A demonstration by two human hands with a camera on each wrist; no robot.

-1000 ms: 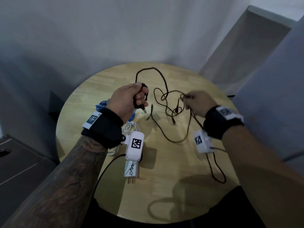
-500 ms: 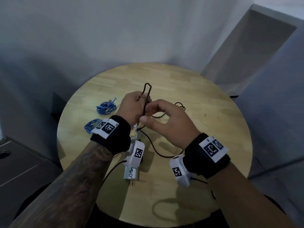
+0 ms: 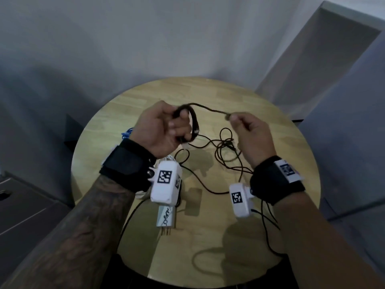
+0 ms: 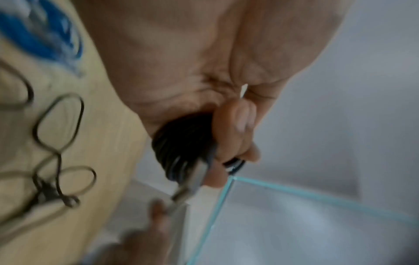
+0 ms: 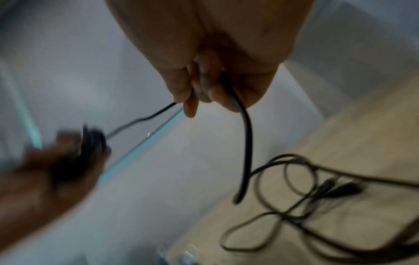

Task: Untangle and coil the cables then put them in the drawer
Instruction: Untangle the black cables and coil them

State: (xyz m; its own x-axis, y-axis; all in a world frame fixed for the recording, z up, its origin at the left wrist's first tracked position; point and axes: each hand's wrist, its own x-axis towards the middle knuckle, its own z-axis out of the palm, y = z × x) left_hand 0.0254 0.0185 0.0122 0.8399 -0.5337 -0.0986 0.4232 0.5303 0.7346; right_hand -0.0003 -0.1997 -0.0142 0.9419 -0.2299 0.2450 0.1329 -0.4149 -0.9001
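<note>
Half a second ago the 2 hands met over the table; now they have drawn apart. At 9 o'clock a blue cable [image 3: 127,133] peeks from behind the wrist. The left hand [image 3: 161,130] curls tight round several dark loops of the black cable [image 3: 192,124], a plug end dangling below its fingers. From that coil 1 strand runs toward 3 o'clock into the right hand [image 3: 252,134], pinched between thumb and fingers. The slack lies tangled on the round wooden table [image 3: 270,113] beneath, at 6 o'clock from both grips.
</note>
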